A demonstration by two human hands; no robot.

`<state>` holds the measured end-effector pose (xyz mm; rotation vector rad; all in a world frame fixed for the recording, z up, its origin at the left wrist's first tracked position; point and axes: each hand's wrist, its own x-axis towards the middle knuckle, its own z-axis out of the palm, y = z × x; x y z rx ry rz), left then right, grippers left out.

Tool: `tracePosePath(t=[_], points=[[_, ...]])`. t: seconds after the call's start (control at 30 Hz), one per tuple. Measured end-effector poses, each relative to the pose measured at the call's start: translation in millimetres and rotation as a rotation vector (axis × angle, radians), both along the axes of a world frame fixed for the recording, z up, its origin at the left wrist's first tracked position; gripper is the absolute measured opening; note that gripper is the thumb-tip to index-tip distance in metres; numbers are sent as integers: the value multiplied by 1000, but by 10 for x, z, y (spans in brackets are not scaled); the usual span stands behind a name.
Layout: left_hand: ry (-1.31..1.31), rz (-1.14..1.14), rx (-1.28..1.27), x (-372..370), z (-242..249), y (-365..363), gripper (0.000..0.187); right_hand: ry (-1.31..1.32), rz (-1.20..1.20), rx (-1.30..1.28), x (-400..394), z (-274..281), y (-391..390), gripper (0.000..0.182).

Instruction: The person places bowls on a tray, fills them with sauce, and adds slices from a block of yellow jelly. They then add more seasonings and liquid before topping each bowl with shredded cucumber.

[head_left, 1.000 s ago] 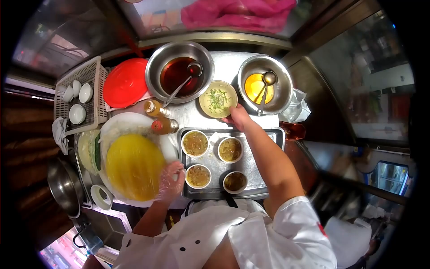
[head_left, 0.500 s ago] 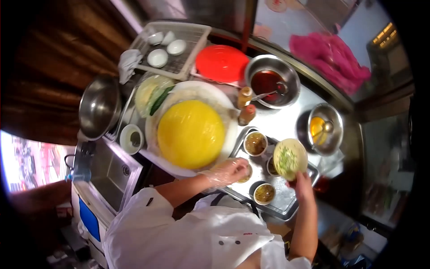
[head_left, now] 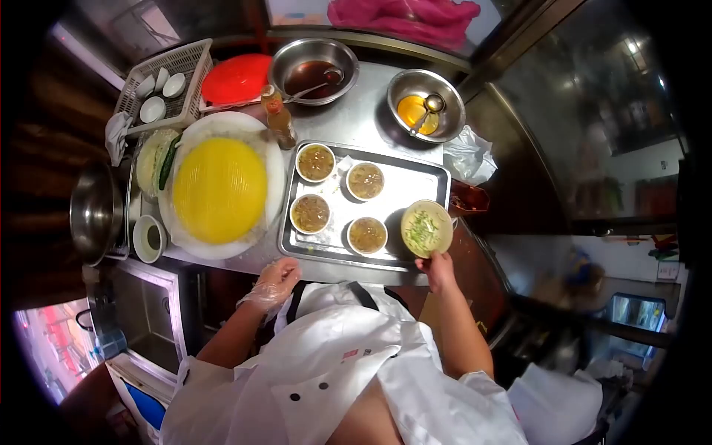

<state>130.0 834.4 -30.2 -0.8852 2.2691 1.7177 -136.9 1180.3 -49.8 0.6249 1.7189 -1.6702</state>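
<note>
My right hand (head_left: 439,271) grips the near rim of a pale bowl (head_left: 426,228) of chopped greens, over the right end of a metal tray (head_left: 397,165). In a clear glove, my left hand (head_left: 277,280) is just off the tray's front left corner, fingers curled together; whatever they may hold is hidden. Several white cups of brownish food stand on the tray: one at back left (head_left: 315,162), one at back right (head_left: 366,181), one at front left (head_left: 310,213) and one at front right (head_left: 367,235).
Left of the tray, a white platter (head_left: 276,174) bears a plastic-covered yellow mound (head_left: 220,190). Behind are two bottles (head_left: 279,122), a red lid (head_left: 236,78), a bowl of dark red liquid (head_left: 315,72) and a bowl with a ladle (head_left: 426,105). A sink (head_left: 146,308) lies at left.
The view has turned toward the right. My left hand has drawn back from the cups to the tray's front left. My right hand and the bowl have moved right, uncovering the cups.
</note>
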Motion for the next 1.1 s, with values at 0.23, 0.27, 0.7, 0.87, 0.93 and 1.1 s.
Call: tracePosePath(t=[0.23,0.27,0.7,0.87,0.93,1.1], points=[[-52,112,53,407,167,690,28,-34,-7,-103,-165,-763,-130,23],[-88,135,36,460,249,714,29,-59,-37,-100,-145,-788,-114,24],[-128,477,-1061,708,-113,-3095,25,33,-21,81,931,23,230,15],[-313,242,-1127,311,-234,-4166,38,-17,-41,121,1739,24,-266,13],[-350,166,-1089,222,-183,-4309,39,-71,-20,128,2017,141,-665,13],[-292,185,-1046,321,31,-4336,44,-29,157,-41,2209,711,-1961,12]])
